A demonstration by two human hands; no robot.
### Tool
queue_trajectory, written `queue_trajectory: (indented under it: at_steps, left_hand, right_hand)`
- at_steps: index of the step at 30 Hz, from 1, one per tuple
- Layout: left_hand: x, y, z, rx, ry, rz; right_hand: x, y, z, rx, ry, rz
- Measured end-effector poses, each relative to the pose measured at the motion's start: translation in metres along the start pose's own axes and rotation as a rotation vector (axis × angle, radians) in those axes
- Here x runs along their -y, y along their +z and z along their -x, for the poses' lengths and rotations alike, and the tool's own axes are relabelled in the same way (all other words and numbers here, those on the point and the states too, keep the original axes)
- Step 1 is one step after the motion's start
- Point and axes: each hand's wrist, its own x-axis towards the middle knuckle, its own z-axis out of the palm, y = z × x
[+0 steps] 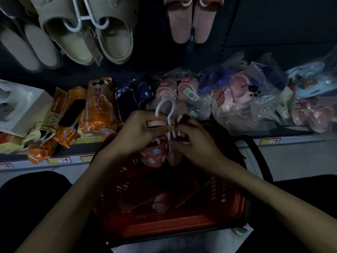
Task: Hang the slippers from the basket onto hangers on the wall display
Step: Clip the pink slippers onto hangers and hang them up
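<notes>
Above a red basket [182,223], both hands work a pair of small pink slippers [155,154] with cartoon prints onto a white hanger [166,110]. My left hand [144,128] grips one slipper by its heel end, beside the hanger's stem. My right hand [193,141] pinches the hanger's lower arm and the second slipper [174,157], which dangles below. The hanger's hook points up, away from me. One more pinkish slipper [160,205] lies dimly in the basket's bottom.
On the dark wall hang beige slippers [85,33] and a pink pair [189,21] on white hangers. The shelf below holds orange packets [98,106], a white box [23,110] and several bagged pink and blue slippers [237,99]. Price tags line the shelf edge [58,159].
</notes>
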Motion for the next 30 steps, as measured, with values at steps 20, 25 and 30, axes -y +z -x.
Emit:
queue_trajectory:
  at_steps: [20,25,30]
  left_hand:
    - [-0.006,0.002,-0.007,-0.192,-0.056,0.042]
    - [0.003,0.008,-0.008,-0.293,-0.207,0.268]
    - [0.014,0.022,-0.003,-0.206,-0.192,0.283]
  right_hand:
    - [-0.008,-0.017,-0.013,-0.237,0.115,-0.194]
    - [-0.005,-0.027,-0.025,-0.341,0.15,-0.226]
    - [-0.006,-0.039,-0.03,-0.43,0.263,-0.343]
